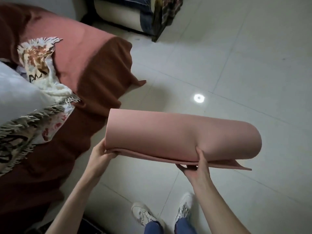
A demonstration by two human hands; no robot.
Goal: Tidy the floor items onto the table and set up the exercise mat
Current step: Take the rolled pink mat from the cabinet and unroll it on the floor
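Mat: pink foam exercise mat, loosely rolled (pixel 182 137), held up in the air above the pale glossy tiled floor (pixel 236 65), roll lying roughly level, loose flat edge sticking out at the lower right.
Left hand: left hand (pixel 101 153) grips the mat's left end at the bottom edge, fingers curled round the layers, thumb side toward camera.
Right hand: right hand (pixel 196 163) pinches the mat near the right end, thumb pressed into the roll's side making a dent, other fingers underneath the loose flap.
Feet: white lace-up sneakers (pixel 145 215) with blue jeans cuffs, standing on the floor below the mat.
Sofa: seat covered in a two-tone salmon and brown throw (pixel 94 68), at the left, just beside the mat's left end.
On sofa: fringed patterned woven blanket (pixel 37 65) and a pale grey cushion (pixel 15 97).
Floor glare: round bright lamp reflection (pixel 199 98) just above the mat.
Background top: cream furniture base (pixel 118 12) with dark draped fabric (pixel 162 16).
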